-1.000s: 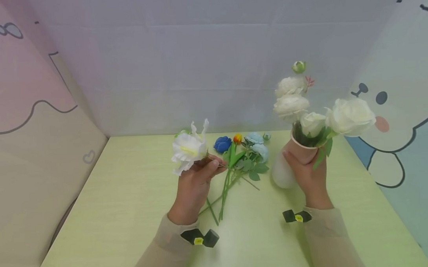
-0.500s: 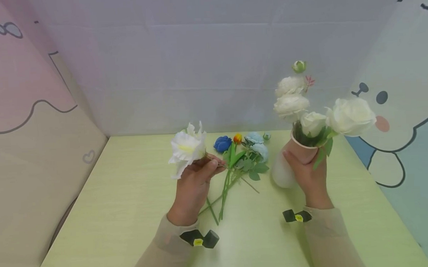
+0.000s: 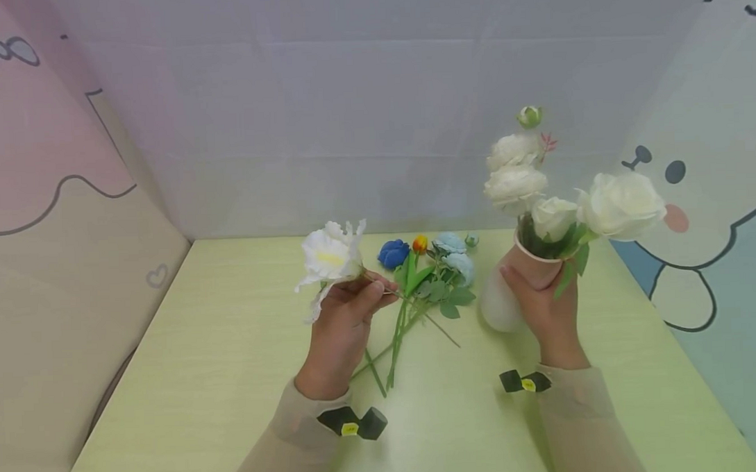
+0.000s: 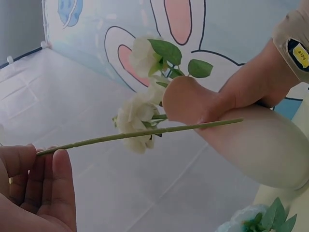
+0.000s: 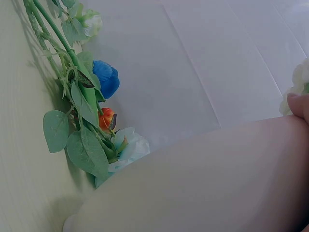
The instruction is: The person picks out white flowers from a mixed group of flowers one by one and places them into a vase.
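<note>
My left hand (image 3: pixel 344 327) pinches the stem (image 4: pixel 120 137) of a white flower (image 3: pixel 331 257) with a yellow centre; the bloom leans left of the fingers and the bare stem points right. In the left wrist view that stem crosses in front of the vase. My right hand (image 3: pixel 546 313) grips the neck of the vase (image 3: pixel 500 304), pink at the top and whitish below, which is tilted to the right. Several white flowers (image 3: pixel 515 188) stand in its mouth, with a large white rose (image 3: pixel 622 206) leaning out to the right.
Between the hands lie loose flowers on the pale table (image 3: pixel 195 381): a blue one (image 3: pixel 394 254), an orange-red tulip (image 3: pixel 420 245) and light blue ones (image 3: pixel 459 266) with leaves. Behind stands a pale curtain (image 3: pixel 374 125); printed panels flank the table.
The white flower has turned in my left fingers, so its petals sit differently. My right hand and the vase have hardly moved.
</note>
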The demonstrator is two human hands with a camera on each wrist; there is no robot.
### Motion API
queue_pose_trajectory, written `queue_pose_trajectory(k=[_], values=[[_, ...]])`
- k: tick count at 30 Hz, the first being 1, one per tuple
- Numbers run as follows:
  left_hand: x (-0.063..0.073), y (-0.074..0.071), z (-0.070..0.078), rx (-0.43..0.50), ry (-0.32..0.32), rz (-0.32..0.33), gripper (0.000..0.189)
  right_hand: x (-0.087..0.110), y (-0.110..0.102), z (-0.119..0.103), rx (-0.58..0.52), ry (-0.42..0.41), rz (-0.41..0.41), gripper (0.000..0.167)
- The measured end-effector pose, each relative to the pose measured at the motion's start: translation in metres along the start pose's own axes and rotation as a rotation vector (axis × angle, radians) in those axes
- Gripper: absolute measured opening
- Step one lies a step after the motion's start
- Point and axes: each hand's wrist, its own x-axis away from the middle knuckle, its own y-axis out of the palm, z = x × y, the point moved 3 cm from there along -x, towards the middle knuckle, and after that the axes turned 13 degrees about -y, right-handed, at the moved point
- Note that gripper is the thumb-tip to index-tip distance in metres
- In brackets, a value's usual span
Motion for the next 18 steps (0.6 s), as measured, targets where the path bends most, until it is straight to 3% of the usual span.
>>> queue_pose_trajectory(k=[9, 18], values=[[0.0011, 0.0024, 0.0019, 0.032, 0.030, -0.030, 0.006, -0.0002, -0.0002, 0.0017, -0.012, -0.003, -0.001, 0.083], [0.0032, 0.0051, 0.0065, 0.043, 0.085, -0.063, 0.012, -0.0007, -0.0004, 0.0017, -0.007, 0.004, -0.004, 0.083]])
